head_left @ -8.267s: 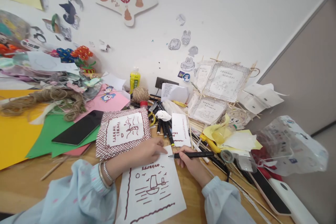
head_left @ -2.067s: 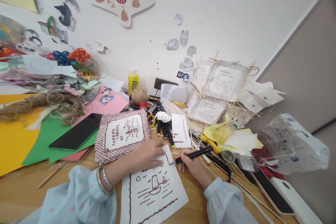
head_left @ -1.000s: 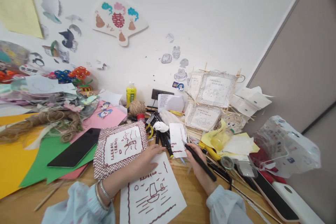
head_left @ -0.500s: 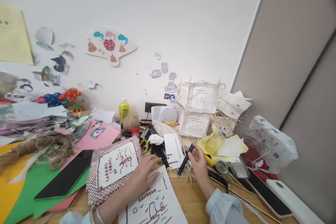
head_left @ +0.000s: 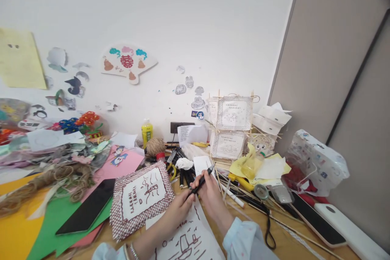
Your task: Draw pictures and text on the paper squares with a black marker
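A slim black marker pen (head_left: 200, 184) slants up to the right between my two hands, above the paper. My right hand (head_left: 212, 199) is closed on its upper part, with the grey tip pointing away to the right. The fingers of my left hand (head_left: 182, 207) pinch its lower end. Under my forearms lies a white sheet (head_left: 199, 237) with a brown line drawing and handwriting, partly hidden. To its left rests a padded panel (head_left: 141, 199) with a brown cross-hatched border, bearing a similar drawing and writing.
Several markers, scissors and a twine ball (head_left: 155, 146) crowd the back. A stick frame (head_left: 233, 130) with drawn panels stands behind. At left lie a dark tablet (head_left: 87, 207) and coloured paper; at right, a phone (head_left: 318, 219), thin sticks and a plastic bag (head_left: 318, 162).
My right hand has brought the black pen left and turned its grey tip up to the right. My left hand has moved from the paper to grip the pen's lower end.
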